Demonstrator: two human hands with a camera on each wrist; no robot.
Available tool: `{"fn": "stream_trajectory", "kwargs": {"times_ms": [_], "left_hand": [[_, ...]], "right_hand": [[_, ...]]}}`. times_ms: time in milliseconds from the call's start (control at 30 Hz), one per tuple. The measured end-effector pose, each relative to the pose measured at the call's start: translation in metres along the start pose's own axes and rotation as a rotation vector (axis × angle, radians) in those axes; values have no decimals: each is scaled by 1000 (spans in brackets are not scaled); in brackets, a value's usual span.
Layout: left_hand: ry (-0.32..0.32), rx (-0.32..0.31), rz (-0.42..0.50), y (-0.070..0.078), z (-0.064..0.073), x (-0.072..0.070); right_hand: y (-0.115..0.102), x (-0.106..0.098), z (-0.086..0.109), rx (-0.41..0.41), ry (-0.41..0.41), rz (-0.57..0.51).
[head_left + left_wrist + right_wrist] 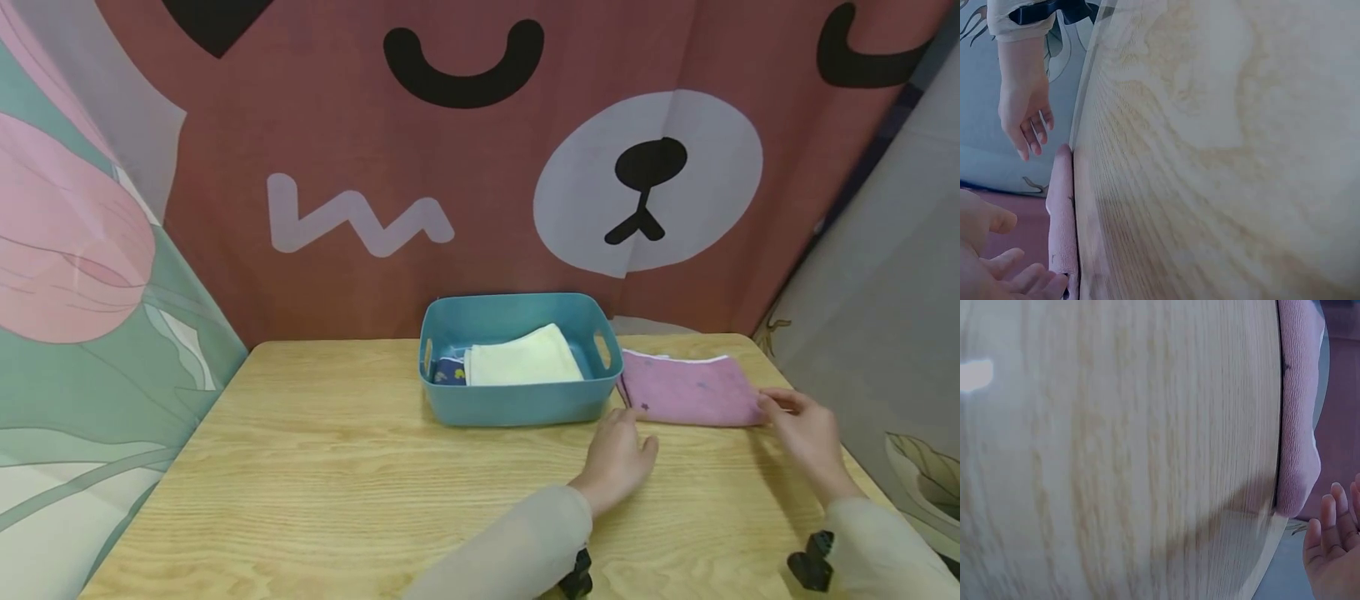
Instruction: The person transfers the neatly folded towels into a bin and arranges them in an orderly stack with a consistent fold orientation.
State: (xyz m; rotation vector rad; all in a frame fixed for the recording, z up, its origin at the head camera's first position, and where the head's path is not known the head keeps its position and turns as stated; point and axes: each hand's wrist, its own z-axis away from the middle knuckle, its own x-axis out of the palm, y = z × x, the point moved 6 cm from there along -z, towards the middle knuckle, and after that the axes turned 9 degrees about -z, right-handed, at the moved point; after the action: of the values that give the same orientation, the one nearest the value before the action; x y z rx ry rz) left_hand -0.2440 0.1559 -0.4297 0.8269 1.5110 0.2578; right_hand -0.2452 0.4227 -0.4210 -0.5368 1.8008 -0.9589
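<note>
A folded pink towel [693, 392] with a white edge lies on the table, just right of a blue-green plastic basket [517, 406]. My left hand [617, 458] is at the towel's front left corner, fingers loosely bent; in the left wrist view its fingers spread beside the towel with nothing gripped. By the right end of the towel is my right hand [808, 437]. Both wrist views show that hand's fingers relaxed and slightly apart from the cloth. Inside the basket lies a folded cream cloth [525, 358], partly covering a dark blue patterned cloth [450, 372].
The wooden table [315, 467] stretches to the left and front of the basket. A brown curtain [480, 183] with a cartoon bear hangs behind it. Printed fabric closes in both sides, the right curtain [885, 275] being near the right hand.
</note>
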Motion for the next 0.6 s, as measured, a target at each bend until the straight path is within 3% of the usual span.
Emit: {"fn": "stream_trajectory", "kwargs": {"times_ms": [200,400,600], "left_hand": [[5,-32,-22,2,-9,6],[10,-108,-20,4,-16,11],[34,-187,83,2,-23,13]], "right_hand": [[4,-5,-5,3,18,17],[7,-2,-7,10,11,62],[14,1,-11,125,-13,98]]}}
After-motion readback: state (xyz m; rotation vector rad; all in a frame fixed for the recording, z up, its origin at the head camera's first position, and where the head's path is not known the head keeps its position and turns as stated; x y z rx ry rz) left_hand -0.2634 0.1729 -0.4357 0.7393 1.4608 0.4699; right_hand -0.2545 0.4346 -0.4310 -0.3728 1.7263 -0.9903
